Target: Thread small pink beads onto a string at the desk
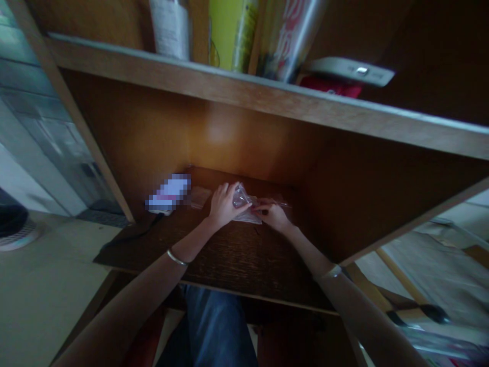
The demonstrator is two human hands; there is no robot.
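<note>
My left hand [222,205] is closed around a small clear plastic container [241,195] above the brown desktop [229,255]. To its right, my right hand [276,216] has its fingers pinched together close by the container's side; whatever lies between the fingertips is too small and dim to make out. Under and between the hands lies a clear plastic bag [248,218]. More clear plastic [280,202] shows just behind my right hand. Off to the left of my left hand rests another pale, see-through packet [199,197].
A phone [168,193] with a blurred-out screen stands at the desk's left, a dark cable [132,237] trailing from it. Overhead runs a shelf edge [244,94] carrying bottles, a yellow-green package [231,33] and a white box [351,70]. Wooden side panels flank the desk.
</note>
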